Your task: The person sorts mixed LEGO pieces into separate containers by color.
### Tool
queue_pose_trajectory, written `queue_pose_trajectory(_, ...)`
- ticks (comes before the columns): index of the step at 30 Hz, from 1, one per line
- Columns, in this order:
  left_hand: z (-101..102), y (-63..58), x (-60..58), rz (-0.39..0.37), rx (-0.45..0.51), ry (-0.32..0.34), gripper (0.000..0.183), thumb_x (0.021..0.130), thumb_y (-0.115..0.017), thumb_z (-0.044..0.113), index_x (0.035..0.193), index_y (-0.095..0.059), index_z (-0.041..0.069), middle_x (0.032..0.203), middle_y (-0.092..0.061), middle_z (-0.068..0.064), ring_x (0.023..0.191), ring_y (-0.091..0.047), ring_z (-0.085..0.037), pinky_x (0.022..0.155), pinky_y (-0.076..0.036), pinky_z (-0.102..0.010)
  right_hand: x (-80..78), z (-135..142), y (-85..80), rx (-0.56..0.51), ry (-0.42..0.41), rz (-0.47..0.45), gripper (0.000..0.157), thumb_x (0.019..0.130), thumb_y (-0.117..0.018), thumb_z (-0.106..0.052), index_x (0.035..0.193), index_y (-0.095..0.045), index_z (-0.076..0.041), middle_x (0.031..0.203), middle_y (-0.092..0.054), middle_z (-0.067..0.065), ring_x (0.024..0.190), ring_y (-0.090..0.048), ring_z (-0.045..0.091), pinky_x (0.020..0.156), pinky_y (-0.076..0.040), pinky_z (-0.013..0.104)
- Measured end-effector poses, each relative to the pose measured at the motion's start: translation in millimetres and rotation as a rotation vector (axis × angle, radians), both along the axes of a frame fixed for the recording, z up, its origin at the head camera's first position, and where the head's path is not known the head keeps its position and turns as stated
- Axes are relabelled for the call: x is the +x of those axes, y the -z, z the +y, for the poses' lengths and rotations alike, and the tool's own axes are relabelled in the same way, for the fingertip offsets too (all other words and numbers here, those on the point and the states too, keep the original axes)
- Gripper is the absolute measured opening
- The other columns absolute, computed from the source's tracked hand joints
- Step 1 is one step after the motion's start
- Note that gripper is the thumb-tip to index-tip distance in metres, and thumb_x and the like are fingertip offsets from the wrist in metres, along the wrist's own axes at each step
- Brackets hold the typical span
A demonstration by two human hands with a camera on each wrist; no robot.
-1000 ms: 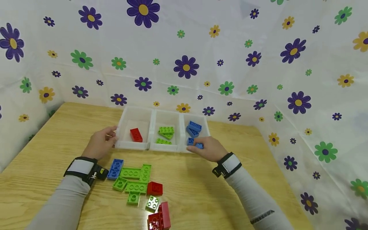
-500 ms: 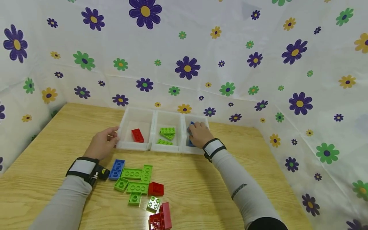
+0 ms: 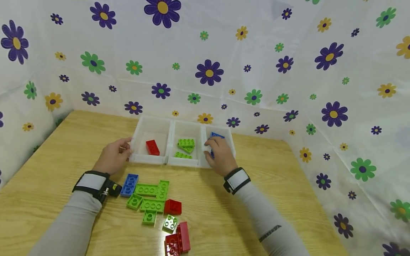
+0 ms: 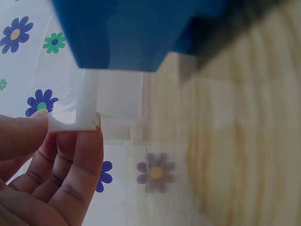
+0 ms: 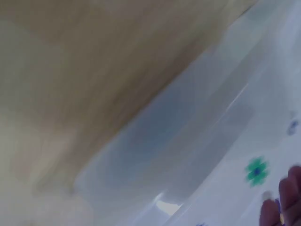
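My left hand (image 3: 112, 156) pinches the left edge of a white plastic bin (image 3: 150, 159), thumb and fingers on its corner in the left wrist view. A red brick (image 3: 152, 147) lies inside. Adjoining it is a middle bin (image 3: 183, 162) with several light green bricks (image 3: 186, 143). My right hand (image 3: 221, 156) reaches over the right bin (image 3: 234, 148), fingers loosely bent near its left wall, with a gap between fingertips and thumb. Blue bricks (image 3: 217, 135) show behind and under that hand, partly hidden. In the blurred right wrist view only fingertips (image 5: 287, 197) appear.
In front of the bins lie a blue brick (image 3: 129, 185), several green pieces (image 3: 152, 205), a red brick (image 3: 173, 206), a pale studded brick (image 3: 169, 223) and joined red bricks (image 3: 183, 236). A flowered cloth (image 3: 179, 78) rises behind the table (image 3: 205, 209).
My right hand has moved from the right bin's near edge, where it was at a blue brick, inward over the bin and then slightly toward its left wall. My left hand stays put.
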State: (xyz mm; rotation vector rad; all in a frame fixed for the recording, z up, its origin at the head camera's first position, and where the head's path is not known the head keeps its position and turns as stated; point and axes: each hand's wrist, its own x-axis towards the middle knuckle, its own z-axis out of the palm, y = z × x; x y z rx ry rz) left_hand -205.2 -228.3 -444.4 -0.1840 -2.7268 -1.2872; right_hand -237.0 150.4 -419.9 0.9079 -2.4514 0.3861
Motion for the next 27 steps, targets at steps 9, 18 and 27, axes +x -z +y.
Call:
queue_pose_trajectory(9, 2, -6.8, -0.6, 0.001, 0.004, 0.008, 0.049, 0.103, -0.058, 0.004, 0.148, -0.045, -0.009, 0.117, -0.061, -0.027, 0.104, -0.065, -0.041, 0.079, -0.06, -0.042, 85.3, -44, 10.0, -0.028, -0.41, -0.461, 0.023, 0.095, -0.072, -0.026, 0.106, -0.059, -0.011, 0.111, -0.064, 0.003, 0.104, -0.059, 0.017, 0.092, -0.048, 0.026)
queue_pose_trajectory(18, -1, -2.3, 1.7, -0.002, 0.011, -0.005, 0.048, 0.103, -0.057, 0.003, 0.148, -0.046, -0.009, 0.117, -0.061, -0.027, 0.107, -0.064, -0.042, 0.081, -0.061, -0.044, 103.2, -61, 12.6, 0.206, -0.383, -0.735, 0.024, 0.092, -0.078, -0.032, 0.104, -0.061, -0.019, 0.096, -0.064, -0.01, 0.086, -0.056, 0.0, 0.079, -0.045, 0.014)
queue_pose_trajectory(27, 1, -2.4, 0.8, -0.001, 0.016, -0.013, 0.048, 0.102, -0.058, 0.004, 0.147, -0.047, -0.008, 0.115, -0.062, -0.026, 0.103, -0.065, -0.041, 0.081, -0.059, -0.043, 94.9, -52, 5.6, 0.125, -0.407, -0.695, 0.046, 0.088, -0.074, -0.014, 0.133, -0.064, -0.016, 0.108, -0.066, -0.001, 0.091, -0.056, 0.004, 0.08, -0.046, 0.015)
